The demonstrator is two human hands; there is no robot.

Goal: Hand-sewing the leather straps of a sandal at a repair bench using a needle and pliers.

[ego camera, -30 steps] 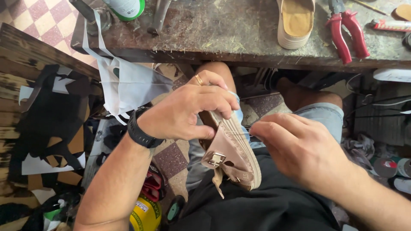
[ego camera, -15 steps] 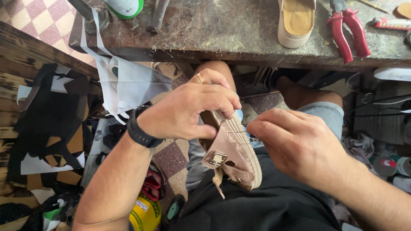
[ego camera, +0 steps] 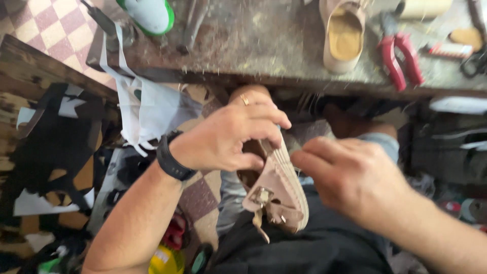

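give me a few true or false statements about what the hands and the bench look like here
1. The left hand grips the tan sandal. True.
2. A second sandal lies on the workbench. True.
3. The pliers on the bench have blue handles. False: they are red.
4. The left wrist is bare. False: it wears a black wristband.
5. The right hand rests flat on the bench. False: it is at the sandal's sole edge, over the lap.

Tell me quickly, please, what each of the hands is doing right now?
Left hand: closed around the tan sandal, holding it.
Right hand: fingers pinched together at the sandal's sole edge; any held item cannot be told.
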